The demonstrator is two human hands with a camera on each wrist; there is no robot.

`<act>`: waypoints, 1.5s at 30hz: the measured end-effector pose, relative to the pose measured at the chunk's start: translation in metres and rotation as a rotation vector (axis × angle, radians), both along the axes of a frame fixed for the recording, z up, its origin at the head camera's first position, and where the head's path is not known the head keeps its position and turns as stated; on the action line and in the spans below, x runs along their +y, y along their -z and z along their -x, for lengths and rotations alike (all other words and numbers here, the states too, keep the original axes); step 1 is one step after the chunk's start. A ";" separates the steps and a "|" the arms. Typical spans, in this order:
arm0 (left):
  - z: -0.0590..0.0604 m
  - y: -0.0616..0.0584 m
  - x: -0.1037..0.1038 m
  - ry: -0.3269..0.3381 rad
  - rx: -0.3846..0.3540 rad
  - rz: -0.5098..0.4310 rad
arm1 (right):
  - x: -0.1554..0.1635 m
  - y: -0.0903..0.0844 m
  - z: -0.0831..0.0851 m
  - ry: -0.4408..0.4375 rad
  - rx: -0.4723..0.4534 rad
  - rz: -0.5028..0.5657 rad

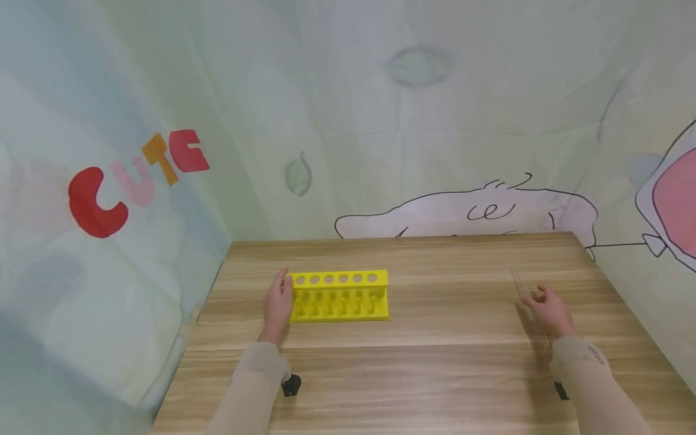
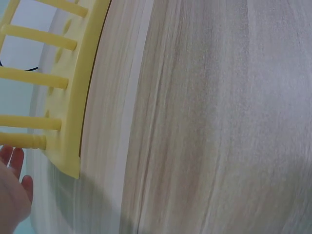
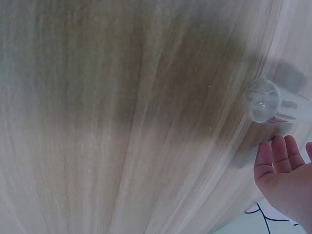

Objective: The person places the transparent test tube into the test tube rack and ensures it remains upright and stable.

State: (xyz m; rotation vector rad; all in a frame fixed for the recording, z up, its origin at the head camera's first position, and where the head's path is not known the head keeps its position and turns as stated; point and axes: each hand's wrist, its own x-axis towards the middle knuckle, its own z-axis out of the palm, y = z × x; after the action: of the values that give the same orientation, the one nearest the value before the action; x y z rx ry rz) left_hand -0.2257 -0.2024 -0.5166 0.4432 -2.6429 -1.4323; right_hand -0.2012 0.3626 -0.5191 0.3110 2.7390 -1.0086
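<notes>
A yellow test tube rack (image 1: 339, 318) stands upright on the wooden table, its top bar pierced by a row of round holes. At its left end is my left hand (image 1: 278, 305), fingers fairly straight and resting against the end. The left wrist view shows that hand (image 2: 13, 192) by the rack's end post (image 2: 22, 140). Over on the right, my right hand (image 1: 550, 311) pinches a clear test tube (image 1: 518, 281), which lies slantwise just above or on the table; which, I cannot tell. In the right wrist view the tube's rounded end (image 3: 262, 101) faces the camera, above the fingers (image 3: 280, 155).
The wooden table (image 1: 435, 374) ends at a printed curtain (image 1: 326, 121) along the back and sides. A stretch of tabletop lies between the rack and the right hand. Dark wrist devices (image 1: 291, 385) sit under both sleeves.
</notes>
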 end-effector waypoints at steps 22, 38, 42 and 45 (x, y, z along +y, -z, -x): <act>0.001 -0.003 0.007 -0.010 -0.001 -0.018 | -0.011 -0.005 0.004 0.015 0.009 -0.010; -0.001 -0.005 0.009 -0.038 0.003 -0.001 | -0.013 -0.001 0.008 -0.016 0.074 -0.083; 0.000 -0.002 0.009 -0.042 -0.005 -0.020 | -0.014 -0.001 0.007 -0.001 0.062 -0.063; 0.001 0.000 0.008 -0.041 -0.001 -0.022 | -0.015 -0.001 0.006 0.004 0.056 -0.054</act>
State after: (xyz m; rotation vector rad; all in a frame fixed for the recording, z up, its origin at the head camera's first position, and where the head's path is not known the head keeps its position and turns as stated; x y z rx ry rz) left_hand -0.2262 -0.1948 -0.5163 0.4980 -2.6049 -1.4511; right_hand -0.2070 0.3474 -0.5176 0.3021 2.8210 -0.9594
